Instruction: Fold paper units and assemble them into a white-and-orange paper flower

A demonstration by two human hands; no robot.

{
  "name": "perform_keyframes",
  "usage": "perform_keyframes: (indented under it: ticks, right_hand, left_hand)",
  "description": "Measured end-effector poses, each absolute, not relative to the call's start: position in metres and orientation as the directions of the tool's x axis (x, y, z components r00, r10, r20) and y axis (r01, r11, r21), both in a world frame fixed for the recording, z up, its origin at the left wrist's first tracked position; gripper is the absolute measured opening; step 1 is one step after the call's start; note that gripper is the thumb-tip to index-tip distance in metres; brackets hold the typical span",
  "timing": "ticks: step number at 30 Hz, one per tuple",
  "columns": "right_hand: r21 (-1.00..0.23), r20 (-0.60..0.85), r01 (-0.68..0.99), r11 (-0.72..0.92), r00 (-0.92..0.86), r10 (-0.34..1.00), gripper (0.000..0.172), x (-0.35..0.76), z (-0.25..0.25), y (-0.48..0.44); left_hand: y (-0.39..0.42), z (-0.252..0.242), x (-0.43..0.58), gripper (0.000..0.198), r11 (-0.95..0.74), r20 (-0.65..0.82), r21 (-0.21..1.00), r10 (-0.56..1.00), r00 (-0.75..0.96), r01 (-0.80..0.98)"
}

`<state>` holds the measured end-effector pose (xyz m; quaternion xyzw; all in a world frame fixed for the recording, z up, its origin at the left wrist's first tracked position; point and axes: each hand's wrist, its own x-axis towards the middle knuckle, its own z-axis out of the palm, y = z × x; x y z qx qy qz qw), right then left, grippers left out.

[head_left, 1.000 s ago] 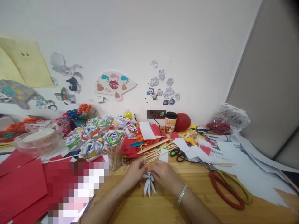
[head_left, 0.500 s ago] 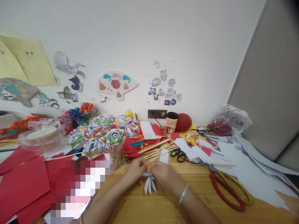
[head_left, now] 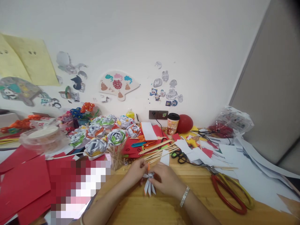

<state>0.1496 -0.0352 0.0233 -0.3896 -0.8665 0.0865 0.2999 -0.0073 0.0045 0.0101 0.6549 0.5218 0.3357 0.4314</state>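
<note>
Glittering silver bracelet (head_left: 184,196), bare forearms (head_left: 111,198)

On the table (head_left: 140,209), sticks (head_left: 155,147) lie behind the folded paper (head_left: 149,187), and the cup (head_left: 172,125) stands farther back, near the wall (head_left: 199,47). Flowers (head_left: 95,130) are left of the sticks, scissors (head_left: 186,161) to their right. Shears (head_left: 216,190) lie right of the folded paper.

Soft, diffuse light falls on the wall (head_left: 206,47), the upper-right corner is dark, and pixelation masks a lower-left patch (head_left: 79,189).
</note>
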Motion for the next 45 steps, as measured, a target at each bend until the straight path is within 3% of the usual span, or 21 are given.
perform_keyframes:
  ticks: [5, 10, 17, 22, 27, 30, 32, 34, 38, 41, 45]
  right_hand:
    - [-0.161, 0.47, 0.623, 0.765, -0.634, 0.615, 0.01, 0.149, 0.014, -0.031]
    - [-0.205, 0.446, 0.705, 0.679, -0.55, 0.706, 0.011, 0.145, 0.013, -0.034]
    - [-0.194, 0.431, 0.644, 0.74, -0.622, 0.654, 0.007, 0.148, 0.012, -0.032]
    - [-0.305, 0.432, 0.672, 0.675, -0.534, 0.727, 0.015, 0.147, 0.015, -0.034]
    - [-0.425, 0.433, 0.598, 0.679, -0.525, 0.733, 0.021, 0.153, 0.021, -0.033]
    - [-0.66, 0.429, 0.469, 0.587, -0.405, 0.807, 0.035, 0.157, 0.02, -0.027]
    - [-0.851, 0.361, 0.286, 0.441, -0.292, 0.886, 0.034, 0.157, 0.016, -0.021]
    - [-0.95, 0.262, 0.093, 0.298, -0.282, 0.923, 0.035, 0.153, 0.009, -0.015]
    - [-0.975, 0.221, -0.013, 0.222, -0.167, 0.961, 0.022, 0.143, 0.0, -0.006]
    - [-0.974, 0.212, -0.088, 0.21, -0.019, 0.977, 0.022, 0.14, -0.001, -0.003]
    - [-0.961, 0.197, -0.198, 0.191, -0.014, 0.98, 0.018, 0.138, -0.004, -0.004]
  left_hand:
    - [0.005, 0.008, -0.006, 0.014, -0.067, -0.031, 0.907, 0.974, 0.224, 0.416]
    - [0.003, 0.009, -0.005, 0.016, -0.077, -0.023, 0.905, 0.973, 0.228, 0.419]
    - [0.004, 0.008, -0.007, 0.018, -0.081, -0.017, 0.908, 0.973, 0.229, 0.412]
    - [0.008, 0.006, -0.009, 0.021, -0.098, 0.01, 0.92, 0.974, 0.227, 0.379]
    - [0.012, 0.004, -0.013, 0.026, -0.115, 0.034, 0.929, 0.973, 0.227, 0.352]
    - [0.013, 0.007, -0.015, 0.03, -0.134, 0.044, 0.949, 0.953, 0.301, 0.286]
    - [0.012, 0.009, -0.015, 0.032, -0.134, 0.036, 0.962, 0.925, 0.379, 0.237]
    - [0.011, 0.012, -0.014, 0.033, -0.127, 0.037, 0.973, 0.91, 0.412, 0.193]
    - [0.01, 0.015, -0.007, 0.033, -0.168, 0.138, 0.983, 0.944, 0.3, 0.079]
    - [0.012, 0.013, -0.005, 0.037, -0.228, 0.221, 0.974, 0.955, 0.195, 0.009]
    - [0.011, 0.012, -0.006, 0.022, -0.224, 0.209, 0.969, 0.968, 0.139, 0.108]
